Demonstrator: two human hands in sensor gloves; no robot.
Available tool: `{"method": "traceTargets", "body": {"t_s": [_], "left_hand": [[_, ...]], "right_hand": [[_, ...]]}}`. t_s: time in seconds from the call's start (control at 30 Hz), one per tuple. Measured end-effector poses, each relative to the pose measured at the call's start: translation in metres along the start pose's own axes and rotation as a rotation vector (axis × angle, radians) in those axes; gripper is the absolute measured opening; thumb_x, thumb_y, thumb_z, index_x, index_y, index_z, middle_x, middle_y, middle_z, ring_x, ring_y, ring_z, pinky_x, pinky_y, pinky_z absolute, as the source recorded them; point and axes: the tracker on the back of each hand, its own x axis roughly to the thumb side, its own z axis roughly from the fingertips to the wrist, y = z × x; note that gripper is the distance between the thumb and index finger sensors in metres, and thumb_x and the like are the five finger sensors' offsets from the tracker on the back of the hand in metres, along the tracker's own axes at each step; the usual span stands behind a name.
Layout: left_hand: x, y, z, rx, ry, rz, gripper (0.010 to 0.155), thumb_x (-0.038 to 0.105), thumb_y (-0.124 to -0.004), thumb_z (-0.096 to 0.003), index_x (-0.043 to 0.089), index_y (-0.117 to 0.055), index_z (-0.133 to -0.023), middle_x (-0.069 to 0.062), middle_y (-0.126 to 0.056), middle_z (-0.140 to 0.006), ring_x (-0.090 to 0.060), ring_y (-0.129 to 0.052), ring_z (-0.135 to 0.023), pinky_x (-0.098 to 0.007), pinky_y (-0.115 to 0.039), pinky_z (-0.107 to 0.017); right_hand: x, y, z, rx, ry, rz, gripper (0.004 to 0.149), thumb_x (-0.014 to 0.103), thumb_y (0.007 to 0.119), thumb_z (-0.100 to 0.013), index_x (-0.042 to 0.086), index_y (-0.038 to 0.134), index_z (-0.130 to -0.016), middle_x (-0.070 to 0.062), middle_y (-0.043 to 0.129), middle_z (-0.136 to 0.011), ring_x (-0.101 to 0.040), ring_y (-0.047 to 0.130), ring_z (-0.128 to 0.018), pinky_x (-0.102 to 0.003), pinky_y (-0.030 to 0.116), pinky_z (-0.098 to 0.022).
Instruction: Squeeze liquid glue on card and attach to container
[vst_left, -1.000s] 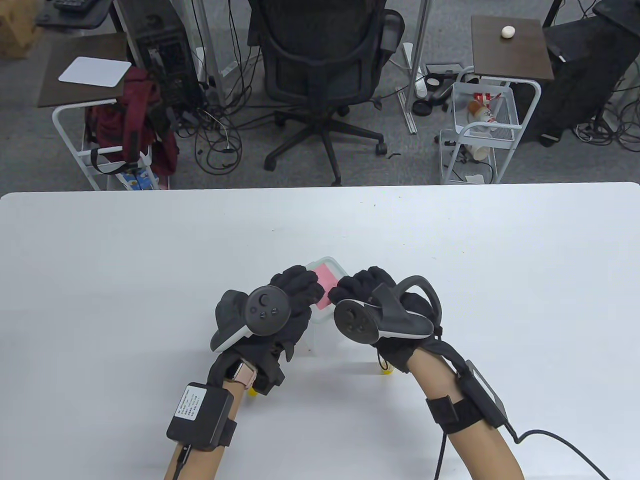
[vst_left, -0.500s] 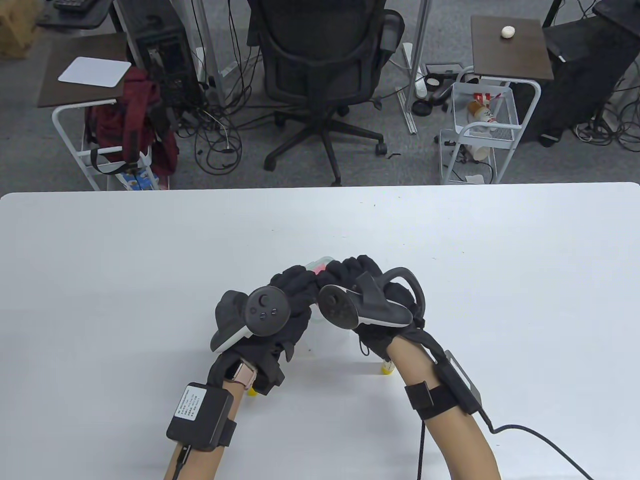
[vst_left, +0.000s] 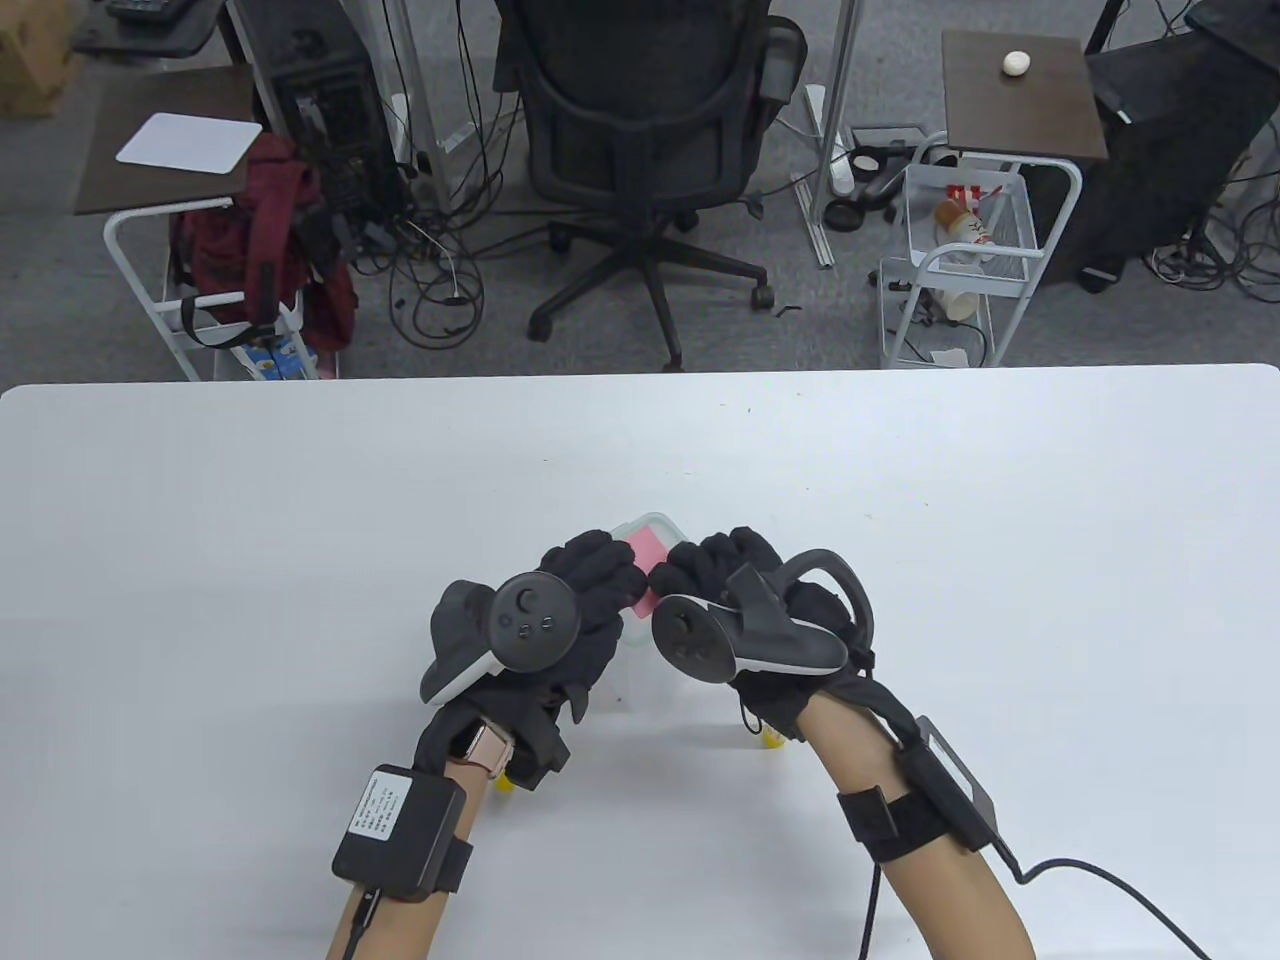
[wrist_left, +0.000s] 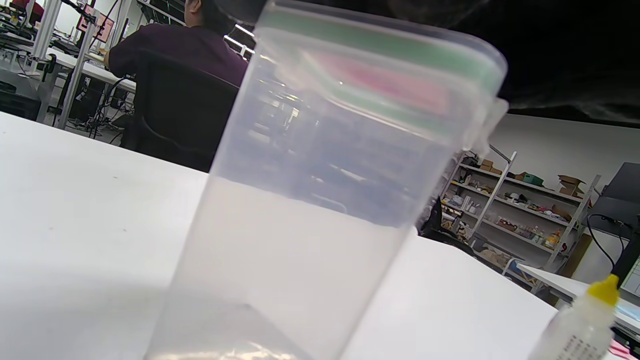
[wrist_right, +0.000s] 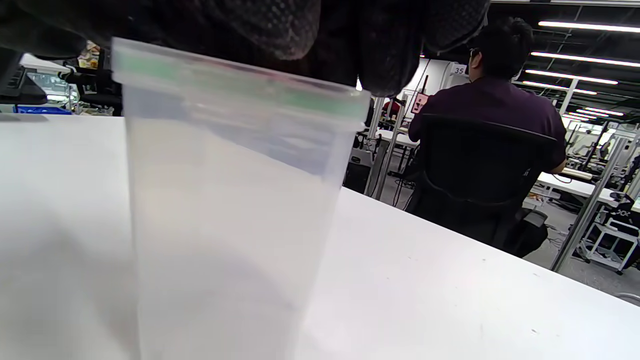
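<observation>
A tall clear plastic container (vst_left: 657, 523) with a green-rimmed lid stands on the white table (vst_left: 200, 560). A pink card (vst_left: 648, 551) lies flat on its lid. My left hand (vst_left: 590, 567) holds the lid's left side, fingers over the card's edge. My right hand (vst_left: 706, 566) presses its fingertips (wrist_right: 280, 27) down on the lid from the right. The left wrist view shows the container (wrist_left: 300, 225) close up, with the card (wrist_left: 390, 82) seen through the lid. The container also shows in the right wrist view (wrist_right: 225, 225). The glue bottle (wrist_left: 585, 320), yellow-capped, stands on the table under my right wrist (vst_left: 772, 738).
A small yellow item (vst_left: 505, 785) peeks out under my left wrist. An office chair (vst_left: 640, 130) and two small carts (vst_left: 960, 250) stand on the floor beyond the table's far edge.
My right hand slid left across the lid, covering the card, then drew back right so the card shows again. My left hand and the container stayed still.
</observation>
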Motion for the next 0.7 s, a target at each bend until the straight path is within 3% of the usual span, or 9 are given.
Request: {"method": "traceTargets", "body": {"t_s": [0.17, 0.3, 0.57, 0.7], "left_hand": [[0.0, 0.0, 0.0, -0.004, 0.001, -0.003, 0.049, 0.044, -0.065, -0.0432, 0.042, -0.072, -0.091, 0.02, -0.066, -0.112, -0.006, -0.058, -0.116, -0.032, -0.052, -0.088], [0.0, 0.0, 0.0, -0.004, 0.003, -0.006, 0.048, 0.044, -0.065, -0.0433, 0.042, -0.071, -0.091, 0.021, -0.066, -0.112, -0.007, -0.058, -0.116, -0.032, -0.052, -0.088], [0.0, 0.0, 0.0, -0.002, 0.012, -0.012, 0.048, 0.044, -0.065, -0.0434, 0.042, -0.072, -0.091, 0.021, -0.066, -0.112, -0.006, -0.058, -0.116, -0.032, -0.052, -0.088], [0.0, 0.0, 0.0, 0.001, 0.01, -0.013, 0.048, 0.044, -0.065, -0.0434, 0.042, -0.072, -0.091, 0.021, -0.067, -0.111, -0.006, -0.058, -0.116, -0.032, -0.052, -0.088]], "right_hand": [[-0.003, 0.005, -0.02, 0.042, 0.048, -0.088, 0.046, 0.023, 0.064, -0.06, 0.018, 0.062, -0.106, -0.008, 0.061, -0.114, -0.036, 0.067, -0.101, -0.054, 0.051, -0.082], [-0.004, 0.007, -0.019, 0.024, 0.042, -0.099, 0.047, 0.022, 0.064, -0.06, 0.017, 0.061, -0.107, -0.008, 0.06, -0.115, -0.037, 0.068, -0.1, -0.054, 0.052, -0.081], [0.005, -0.003, 0.012, 0.006, -0.059, 0.042, 0.043, 0.023, 0.065, -0.059, 0.016, 0.068, -0.102, -0.008, 0.07, -0.108, -0.035, 0.075, -0.095, -0.053, 0.057, -0.079], [0.004, -0.004, 0.025, -0.004, -0.083, 0.032, 0.043, 0.024, 0.065, -0.059, 0.018, 0.069, -0.101, -0.007, 0.071, -0.107, -0.034, 0.076, -0.094, -0.053, 0.059, -0.078]]}}
